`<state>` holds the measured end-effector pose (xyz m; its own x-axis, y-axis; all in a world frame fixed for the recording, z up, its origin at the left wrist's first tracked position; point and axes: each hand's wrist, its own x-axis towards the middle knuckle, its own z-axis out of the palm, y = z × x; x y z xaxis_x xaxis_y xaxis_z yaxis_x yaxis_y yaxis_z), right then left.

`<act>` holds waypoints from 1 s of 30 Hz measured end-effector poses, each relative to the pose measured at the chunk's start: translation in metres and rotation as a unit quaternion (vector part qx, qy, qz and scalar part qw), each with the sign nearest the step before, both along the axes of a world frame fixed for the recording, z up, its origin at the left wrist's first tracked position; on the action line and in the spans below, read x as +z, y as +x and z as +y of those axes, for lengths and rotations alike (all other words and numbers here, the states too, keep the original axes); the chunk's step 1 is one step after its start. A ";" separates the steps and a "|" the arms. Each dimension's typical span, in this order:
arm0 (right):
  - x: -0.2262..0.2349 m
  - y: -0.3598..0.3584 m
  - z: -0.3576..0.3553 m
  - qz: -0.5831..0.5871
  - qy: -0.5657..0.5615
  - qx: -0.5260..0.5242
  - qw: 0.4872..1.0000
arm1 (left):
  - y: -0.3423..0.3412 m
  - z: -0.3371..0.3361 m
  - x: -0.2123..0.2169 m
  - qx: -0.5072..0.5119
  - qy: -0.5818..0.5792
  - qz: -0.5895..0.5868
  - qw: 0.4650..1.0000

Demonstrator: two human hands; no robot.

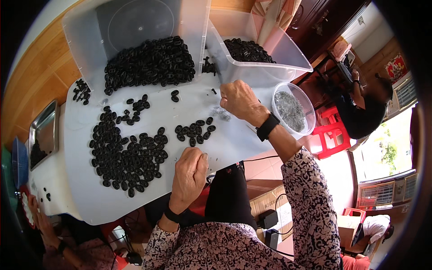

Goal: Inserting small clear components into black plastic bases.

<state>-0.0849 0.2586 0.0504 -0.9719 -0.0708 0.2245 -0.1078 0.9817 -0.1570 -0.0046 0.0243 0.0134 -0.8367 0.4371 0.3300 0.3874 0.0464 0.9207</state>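
My left hand is curled near the front edge of the white table, its thumb pressed to the fingers; whatever they may hold is hidden. Just beyond it sits a small group of black oval pieces. My right hand is closed farther back, in front of a clear bin, and its fingertips are out of sight. Close to it lie a tiny black part and a thin scatter of fine metal pins. A larger spread of black oval pieces covers the left part of the table.
Two clear plastic bins, one on its side and one upright, hold heaped black pieces. A round tub of metal pins stands right. A metal tray sits left, near a co-worker's hand. Red stools and another person are beyond.
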 end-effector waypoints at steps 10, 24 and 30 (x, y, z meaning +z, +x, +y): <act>0.009 0.074 -0.052 -0.060 -0.384 -0.017 0.921 | -0.005 0.002 0.000 0.173 -0.196 0.143 0.955; -0.019 0.096 -0.054 -0.041 -0.565 -0.005 0.824 | 0.000 0.007 0.000 0.183 -0.224 0.198 0.937; 0.042 0.056 -0.066 -0.038 -0.393 0.066 0.917 | 0.001 -0.006 0.001 0.126 -0.164 0.144 0.968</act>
<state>-0.0289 0.1926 0.0925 -0.9815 -0.0337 0.1884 -0.1763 0.5421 -0.8216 -0.0037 0.0178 0.0148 -0.8244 0.3518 0.4434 0.5640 0.4443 0.6961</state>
